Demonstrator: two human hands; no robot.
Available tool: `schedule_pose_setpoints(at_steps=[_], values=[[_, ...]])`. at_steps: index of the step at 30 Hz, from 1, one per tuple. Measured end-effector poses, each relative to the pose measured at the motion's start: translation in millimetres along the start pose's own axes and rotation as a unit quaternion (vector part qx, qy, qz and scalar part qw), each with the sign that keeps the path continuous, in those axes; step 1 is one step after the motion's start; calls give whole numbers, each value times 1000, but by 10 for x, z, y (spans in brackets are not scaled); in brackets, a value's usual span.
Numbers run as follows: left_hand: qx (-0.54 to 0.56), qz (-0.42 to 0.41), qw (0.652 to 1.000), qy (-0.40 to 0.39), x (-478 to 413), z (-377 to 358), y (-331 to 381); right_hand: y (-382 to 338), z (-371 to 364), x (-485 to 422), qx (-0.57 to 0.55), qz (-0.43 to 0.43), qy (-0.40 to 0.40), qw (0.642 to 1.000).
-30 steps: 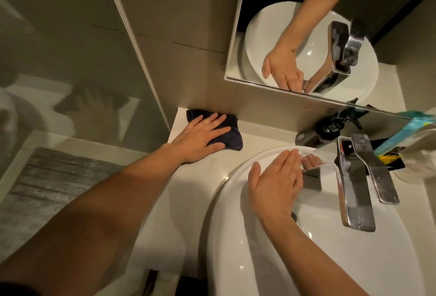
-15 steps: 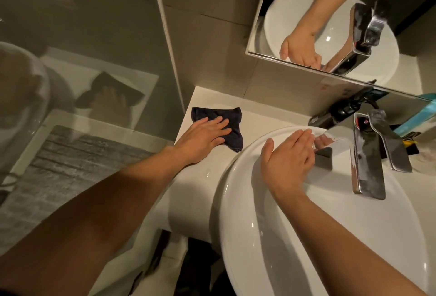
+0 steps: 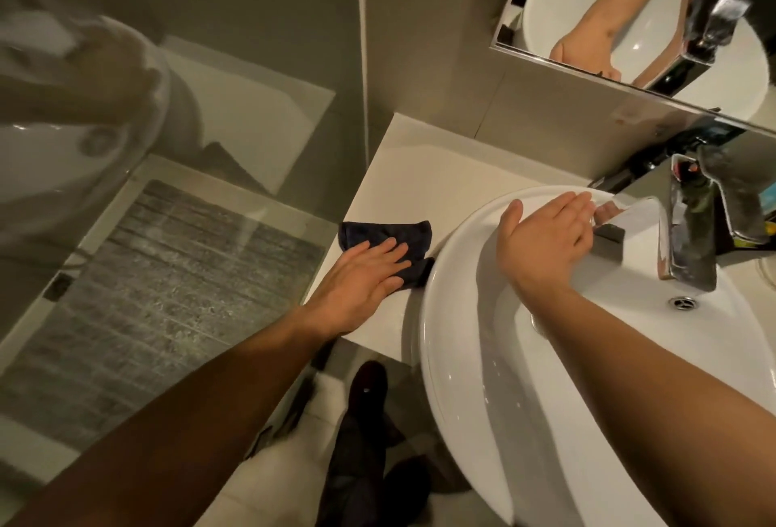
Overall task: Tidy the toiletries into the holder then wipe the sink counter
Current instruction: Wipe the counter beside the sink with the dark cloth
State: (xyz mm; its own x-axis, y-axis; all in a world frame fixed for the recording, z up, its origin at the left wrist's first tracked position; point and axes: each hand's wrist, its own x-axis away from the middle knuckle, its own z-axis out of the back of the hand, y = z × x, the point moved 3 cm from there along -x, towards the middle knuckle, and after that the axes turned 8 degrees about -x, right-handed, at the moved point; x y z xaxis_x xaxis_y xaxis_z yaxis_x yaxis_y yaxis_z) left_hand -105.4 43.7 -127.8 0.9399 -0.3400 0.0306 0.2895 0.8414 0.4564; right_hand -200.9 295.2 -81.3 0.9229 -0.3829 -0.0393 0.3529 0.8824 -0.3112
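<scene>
Items behind faucet (image 3: 688,241) blurred, unidentifiable. Left hand (image 3: 357,283) flat, fingers spread, pressing dark cloth (image 3: 390,239); cloth's long axis crosswise beyond fingertips. Right hand (image 3: 546,241) open on basin (image 3: 462,358) rim.

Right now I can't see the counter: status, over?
Left hand flat on dark cloth, pressing it to counter. Right hand open on basin rim. Nothing blocking the cloth.

- A mirror (image 3: 655,18) hangs on the grey tiled wall (image 3: 428,43).
- Left of the mirror stands a big glass panel (image 3: 176,115).
- Below the glass lies a grey mat (image 3: 168,295).
- The light is dim and warm.
</scene>
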Motion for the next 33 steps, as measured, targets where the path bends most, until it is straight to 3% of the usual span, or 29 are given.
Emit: schedule_pose_setpoints(at_steps=[10, 15, 18, 20, 26, 33], values=[[-15, 37, 999, 27, 936, -173, 285, 4, -6, -12, -5, -1, -8, 1000], [48, 117, 990, 68, 1278, -183, 541, 1, 1, -9, -6, -3, -6, 1000], [154, 213, 960, 101, 1360, -28, 661, -2, 9, 8, -10, -4, -14, 1000], [235, 262, 930, 108, 1317, 121, 687, -7, 18, 20, -13, -3, -19, 1000], [334, 337, 867, 149, 853, 571, 555, -20, 56, 32, -9, -9, -36, 999], [301, 264, 905, 147, -310, 991, 494, -34, 83, 40, -11, -11, -38, 999]])
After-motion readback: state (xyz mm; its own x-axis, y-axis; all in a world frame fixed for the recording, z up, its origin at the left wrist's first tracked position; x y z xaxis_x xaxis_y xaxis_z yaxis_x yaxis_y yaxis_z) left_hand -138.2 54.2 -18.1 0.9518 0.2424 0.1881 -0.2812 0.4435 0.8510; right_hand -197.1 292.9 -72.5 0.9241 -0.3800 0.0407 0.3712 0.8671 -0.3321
